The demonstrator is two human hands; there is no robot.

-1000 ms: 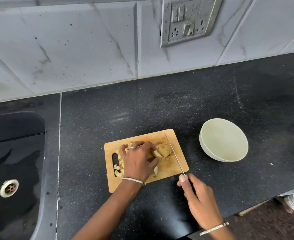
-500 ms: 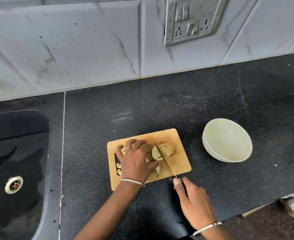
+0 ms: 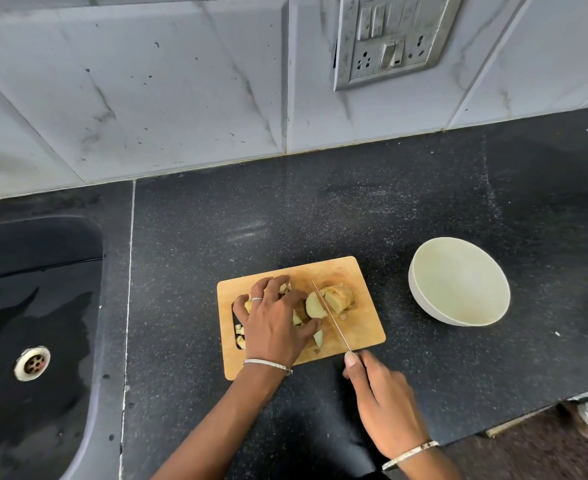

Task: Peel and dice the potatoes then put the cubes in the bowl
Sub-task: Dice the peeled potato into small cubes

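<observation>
A wooden cutting board [image 3: 362,327] lies on the black counter. On it sit peeled potato pieces: sliced chunks [image 3: 337,299] right of the blade, a half [image 3: 313,305] left of it, and small cubes [image 3: 240,336] by the board's handle slot. My left hand [image 3: 273,322] lies over the pieces on the left with fingers curved, thumb against the half. My right hand [image 3: 377,393] grips the knife [image 3: 330,318] handle, forefinger along the top; the thin blade runs between the half and the slices. A cream bowl [image 3: 459,282] stands to the right with nothing in it.
A black sink [image 3: 33,341] with a metal drain lies at the left. A tiled wall with a switch panel [image 3: 393,39] rises behind the counter. The counter's front edge runs at the lower right, with floor below.
The knife has moved left from the right side of the potato into the pieces. My left hand has shifted slightly left, uncovering the slices on the right.
</observation>
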